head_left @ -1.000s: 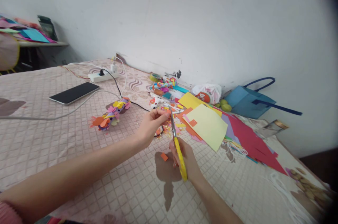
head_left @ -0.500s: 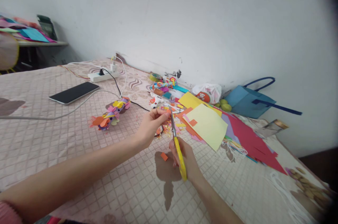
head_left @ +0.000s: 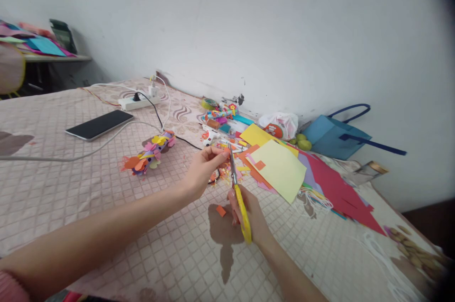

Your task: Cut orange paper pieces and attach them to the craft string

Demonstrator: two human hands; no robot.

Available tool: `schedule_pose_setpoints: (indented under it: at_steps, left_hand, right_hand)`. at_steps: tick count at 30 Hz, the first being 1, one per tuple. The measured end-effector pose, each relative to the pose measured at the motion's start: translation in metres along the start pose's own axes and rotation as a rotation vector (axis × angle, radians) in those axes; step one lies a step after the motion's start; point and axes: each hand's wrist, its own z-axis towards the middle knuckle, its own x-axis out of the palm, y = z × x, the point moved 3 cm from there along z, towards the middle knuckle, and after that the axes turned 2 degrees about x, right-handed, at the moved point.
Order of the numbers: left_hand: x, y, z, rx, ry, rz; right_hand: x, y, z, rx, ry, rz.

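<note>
Between thumb and fingers, my left hand (head_left: 202,169) pinches a small piece of orange paper (head_left: 226,151). My right hand (head_left: 250,209) is wrapped round the yellow handles of a pair of scissors (head_left: 243,212). The scissors' metal blades point away from me and meet the orange paper at my left fingertips. On the cloth just left of my right hand lies a small orange paper square (head_left: 221,211). Colourful paper scraps (head_left: 227,174) are strewn beneath and beyond my hands. To the left rests a purple roll covered in paper flowers (head_left: 151,152).
Coloured paper sheets (head_left: 280,169) and white string (head_left: 316,200) lie to the right, before a blue bag (head_left: 334,136). A glue gun (head_left: 209,137) sits behind my hands. Further left are a phone (head_left: 100,125), a power strip (head_left: 138,102) and cables crossing the cloth (head_left: 159,250).
Almost nothing differs. Both hands, the scissors and the orange paper keep practically the same place.
</note>
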Motion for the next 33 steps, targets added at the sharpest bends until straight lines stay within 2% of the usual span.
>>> schedule_pose_setpoints:
  at_steps: [15, 22, 25, 30, 33]
  left_hand:
    - [-0.001, 0.001, 0.001, 0.006, -0.001, -0.002]
    - [0.0, 0.0, 0.0, -0.013, 0.011, 0.019]
    - [0.001, 0.005, -0.001, -0.082, 0.086, 0.092]
    - [0.004, 0.022, -0.006, -0.259, 0.332, 0.306]
    - [0.006, 0.028, -0.009, -0.279, 0.416, 0.385]
  right_hand:
    - [0.001, -0.003, 0.0, 0.022, -0.002, 0.074]
    - [0.002, -0.006, 0.002, 0.078, 0.013, 0.291]
    - [-0.004, 0.0, 0.004, 0.064, -0.032, 0.414]
    - [-0.019, 0.008, 0.009, 0.011, -0.147, 0.513]
    - [-0.023, 0.006, 0.011, 0.01, -0.173, 0.552]
